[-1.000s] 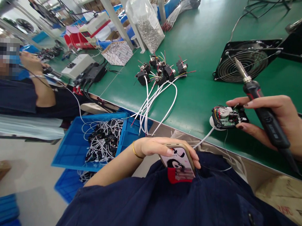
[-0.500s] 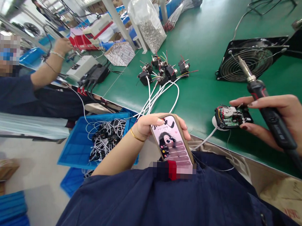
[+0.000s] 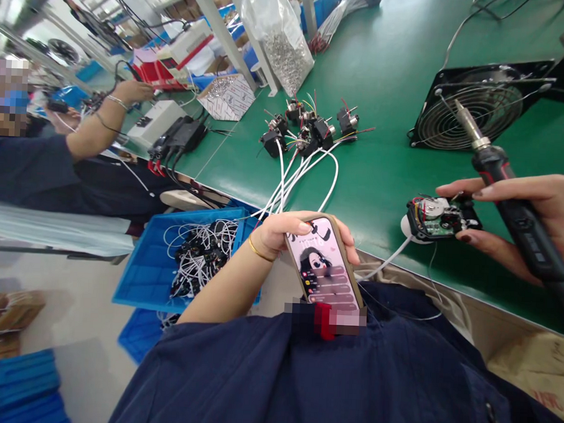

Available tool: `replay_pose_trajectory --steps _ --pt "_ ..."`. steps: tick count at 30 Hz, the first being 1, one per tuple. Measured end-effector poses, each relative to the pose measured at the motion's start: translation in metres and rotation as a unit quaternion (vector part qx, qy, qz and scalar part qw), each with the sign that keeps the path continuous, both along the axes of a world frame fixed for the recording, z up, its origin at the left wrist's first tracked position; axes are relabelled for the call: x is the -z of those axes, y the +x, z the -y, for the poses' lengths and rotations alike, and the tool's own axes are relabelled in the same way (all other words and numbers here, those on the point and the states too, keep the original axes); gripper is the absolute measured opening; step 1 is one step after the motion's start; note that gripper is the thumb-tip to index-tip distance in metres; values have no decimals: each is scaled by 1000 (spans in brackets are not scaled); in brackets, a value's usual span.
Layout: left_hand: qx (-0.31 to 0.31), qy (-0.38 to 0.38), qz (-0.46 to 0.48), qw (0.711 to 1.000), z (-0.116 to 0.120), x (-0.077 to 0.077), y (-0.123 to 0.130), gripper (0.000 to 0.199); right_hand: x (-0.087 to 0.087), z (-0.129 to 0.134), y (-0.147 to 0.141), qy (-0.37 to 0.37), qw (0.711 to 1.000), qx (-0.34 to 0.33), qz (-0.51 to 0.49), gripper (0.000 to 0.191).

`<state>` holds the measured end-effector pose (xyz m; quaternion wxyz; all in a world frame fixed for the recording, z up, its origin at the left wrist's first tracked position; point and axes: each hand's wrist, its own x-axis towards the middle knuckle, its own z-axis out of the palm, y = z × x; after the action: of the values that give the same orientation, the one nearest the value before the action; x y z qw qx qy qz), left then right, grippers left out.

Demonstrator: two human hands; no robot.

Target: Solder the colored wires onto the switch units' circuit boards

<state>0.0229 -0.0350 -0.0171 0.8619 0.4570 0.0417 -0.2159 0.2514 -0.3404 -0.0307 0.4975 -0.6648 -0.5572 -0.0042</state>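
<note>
My left hand (image 3: 281, 231) is wrapped round a smartphone (image 3: 324, 263) with a lit pink screen, held upright in front of my chest. In my right hand (image 3: 534, 216) lies a black soldering iron (image 3: 511, 193), its metal tip pointing up and away to the left. The thumb and fingers of that same hand also touch a small open device (image 3: 440, 218) with a green circuit board, coloured wires and a black casing. A white cable (image 3: 389, 257) runs from the device down over the bench's front edge.
Several black wired units (image 3: 308, 131) with white cables lie on the green bench (image 3: 377, 172). A black fan (image 3: 473, 111) stands behind the iron. Blue bins (image 3: 139, 261) with cabled parts sit below, left. A co-worker's arm (image 3: 96, 125) reaches across the bench at left.
The view has shifted slightly. Both my hands keep their holds on the phone, iron and device. The co-worker's hand at left has moved, and another hand with a dark part now shows there.
</note>
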Motion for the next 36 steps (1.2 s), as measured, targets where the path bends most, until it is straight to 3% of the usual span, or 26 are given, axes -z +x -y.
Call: replay_pose_trajectory --steps 3,6,9,11,13,15,17,20,22,30,36 --pt "4 19 6 1000 -1 -5 0 59 0 0 1 -1 1000 -5 1 41" --pt "88 105 65 988 2 -31 1 54 -1 -2 0 9 1000 -19 9 44" --pt "222 257 189 922 13 -70 -2 41 -3 -3 -2 6 999 -44 6 50" --pt "244 317 256 880 21 -88 -8 49 -4 -5 -3 -2 999 -45 -12 51" --pt "236 346 301 857 29 -93 -14 48 -4 -6 -4 1 999 -46 -24 49" --pt "185 389 286 856 35 -87 -15 30 -3 -8 -5 1 999 -51 -15 47" --pt "83 461 256 846 41 -73 -10 18 -3 -9 -5 5 998 -60 -6 46" --pt "-82 555 234 794 51 -52 7 12 -2 -10 -7 12 998 -69 -5 43" --pt "-151 574 245 767 59 -42 21 7 -2 -11 -8 15 997 -70 -1 43" --pt "-234 534 292 759 80 -31 48 7 -1 -11 -7 14 998 -65 18 41" --pt "-260 491 247 794 79 -21 46 14 -1 -10 -7 5 998 -65 7 40"
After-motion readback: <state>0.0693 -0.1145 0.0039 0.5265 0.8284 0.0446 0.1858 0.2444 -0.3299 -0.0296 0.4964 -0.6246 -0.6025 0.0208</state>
